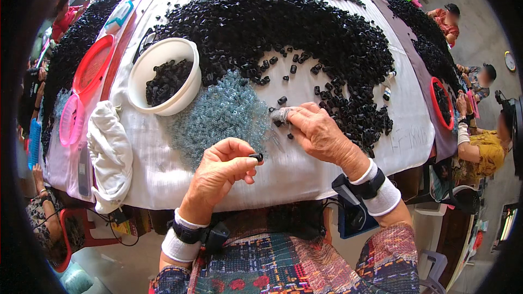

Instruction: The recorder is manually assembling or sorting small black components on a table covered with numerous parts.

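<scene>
My left hand (220, 171) pinches a small black tubular part (256, 157) between thumb and forefinger, just above the white cloth. To its right, my right hand (321, 133) reaches down to the table, its fingers drawn together. Grey wrapping covers one of its fingertips, and small black pieces lie right beside them. Whatever those fingers grip is hidden. Between and beyond the hands spreads a heap of small shiny bluish pieces (218, 117), too fine to identify surely. Behind it lies a wide heap of black parts (272, 22), like the one in my left hand.
At the left stand a white bowl (188, 90) of black parts, a red basket (81, 84), a pink basket (64, 130) and a crumpled white cloth (110, 147). Another red basket (434, 98) sits at the right. Several people sit around the table, including a person in yellow (490, 152).
</scene>
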{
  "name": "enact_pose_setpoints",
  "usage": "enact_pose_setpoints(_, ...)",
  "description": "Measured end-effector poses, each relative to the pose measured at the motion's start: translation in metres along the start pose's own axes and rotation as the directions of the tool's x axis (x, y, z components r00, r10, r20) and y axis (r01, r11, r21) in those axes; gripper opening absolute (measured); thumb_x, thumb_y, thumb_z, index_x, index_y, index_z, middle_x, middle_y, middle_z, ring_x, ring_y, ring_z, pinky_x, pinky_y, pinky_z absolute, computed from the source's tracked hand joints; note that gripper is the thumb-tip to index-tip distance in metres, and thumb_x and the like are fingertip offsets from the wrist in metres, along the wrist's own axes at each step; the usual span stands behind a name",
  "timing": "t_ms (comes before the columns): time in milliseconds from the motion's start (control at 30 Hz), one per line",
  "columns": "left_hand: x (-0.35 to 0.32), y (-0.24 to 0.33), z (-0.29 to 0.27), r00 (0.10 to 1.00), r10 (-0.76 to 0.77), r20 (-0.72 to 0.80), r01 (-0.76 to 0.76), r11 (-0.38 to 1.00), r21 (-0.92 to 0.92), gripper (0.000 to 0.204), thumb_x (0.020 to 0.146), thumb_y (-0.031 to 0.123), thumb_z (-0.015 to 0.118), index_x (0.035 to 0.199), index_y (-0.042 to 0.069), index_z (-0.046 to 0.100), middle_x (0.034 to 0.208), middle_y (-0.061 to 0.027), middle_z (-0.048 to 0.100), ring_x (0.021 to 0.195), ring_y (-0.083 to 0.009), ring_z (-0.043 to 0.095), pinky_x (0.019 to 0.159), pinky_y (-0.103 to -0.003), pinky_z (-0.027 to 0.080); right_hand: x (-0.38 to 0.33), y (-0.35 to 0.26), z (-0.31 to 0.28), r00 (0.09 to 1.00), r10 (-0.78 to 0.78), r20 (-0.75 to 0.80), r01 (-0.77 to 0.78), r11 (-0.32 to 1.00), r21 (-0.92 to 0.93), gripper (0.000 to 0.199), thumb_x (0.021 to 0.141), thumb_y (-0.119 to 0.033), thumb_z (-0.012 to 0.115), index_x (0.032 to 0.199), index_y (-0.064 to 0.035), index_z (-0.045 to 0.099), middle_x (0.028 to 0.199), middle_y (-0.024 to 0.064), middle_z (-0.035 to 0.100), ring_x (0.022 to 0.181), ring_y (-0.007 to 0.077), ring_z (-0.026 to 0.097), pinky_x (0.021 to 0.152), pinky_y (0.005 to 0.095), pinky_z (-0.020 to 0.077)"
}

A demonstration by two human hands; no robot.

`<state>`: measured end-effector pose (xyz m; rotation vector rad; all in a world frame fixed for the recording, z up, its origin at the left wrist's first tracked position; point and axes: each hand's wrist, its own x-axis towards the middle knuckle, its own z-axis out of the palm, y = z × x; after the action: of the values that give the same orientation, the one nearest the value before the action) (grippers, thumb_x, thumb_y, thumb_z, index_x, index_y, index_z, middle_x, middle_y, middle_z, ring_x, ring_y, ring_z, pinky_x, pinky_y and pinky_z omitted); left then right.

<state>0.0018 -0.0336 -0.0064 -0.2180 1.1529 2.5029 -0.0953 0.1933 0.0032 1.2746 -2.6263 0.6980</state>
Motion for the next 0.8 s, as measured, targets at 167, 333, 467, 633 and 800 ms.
enact_pose_setpoints(167,-0.001,0.002,0.0,0.999,-0.004,-0.045,0.004,1.0,0.001,0.019,0.079,-0.001,0.065,0.098,0.001,0.063,0.086,-0.0148,0.067,0.064,-0.0166,0.063,0.057,-0.028,0.054,-0.014,0.005,-0.015,0.995,0.046,0.091,-0.051,0.998,0.046,0.026,0.076,-0.003,0.059,0.102,-0.0014,0.058,0.097,0.0145,0.062,0.092,0.0309,0.057,0.084,0.038,0.0456)
enact_pose_setpoints(333,0.001,0.0,-0.001,0.999,-0.018,-0.044,0.018,1.0,0.01,0.019,0.081,0.002,0.065,0.1,0.001,0.063,0.089,-0.0154,0.067,0.069,-0.0169,0.064,0.057,-0.027,0.054,-0.016,0.002,-0.02,0.98,0.201,-0.014,-0.198,0.973,0.117,0.024,0.077,0.0,0.057,0.101,0.0032,0.057,0.095,0.0187,0.061,0.091,0.0339,0.056,0.082,0.039,0.0465)
enact_pose_setpoints(467,0.002,0.001,0.0,0.999,-0.022,-0.037,0.022,1.0,0.0,0.017,0.082,0.002,0.064,0.1,0.002,0.062,0.09,-0.0155,0.067,0.069,-0.0168,0.064,0.058,-0.027,0.054,-0.016,0.005,-0.013,0.986,0.165,0.022,-0.166,0.982,0.091,0.023,0.078,0.0,0.055,0.1,0.004,0.055,0.094,0.0193,0.06,0.088,0.0352,0.055,0.079,0.0397,0.046)
enact_pose_setpoints(633,0.0,0.002,-0.002,0.998,-0.011,-0.057,0.011,1.0,-0.012,0.016,0.085,0.004,0.062,0.101,0.003,0.061,0.092,-0.0155,0.066,0.071,-0.0175,0.066,0.057,-0.027,0.055,-0.017,0.007,-0.016,0.97,0.241,-0.023,-0.239,0.969,0.062,0.022,0.078,-0.002,0.055,0.1,0.0032,0.055,0.092,0.0192,0.059,0.086,0.034,0.055,0.078,0.0394,0.0454)
enact_pose_setpoints(800,0.002,0.003,0.0,0.999,-0.021,-0.049,0.019,0.999,-0.036,0.019,0.085,0.006,0.063,0.103,0.002,0.059,0.095,-0.0159,0.066,0.074,-0.018,0.066,0.059,-0.026,0.055,-0.01,-0.005,-0.016,0.966,0.227,-0.126,-0.202,0.961,0.188,0.019,0.075,0.004,0.057,0.093,0.004,0.057,0.087,0.019,0.059,0.079,0.0337,0.056,0.071,0.0387,0.0473)
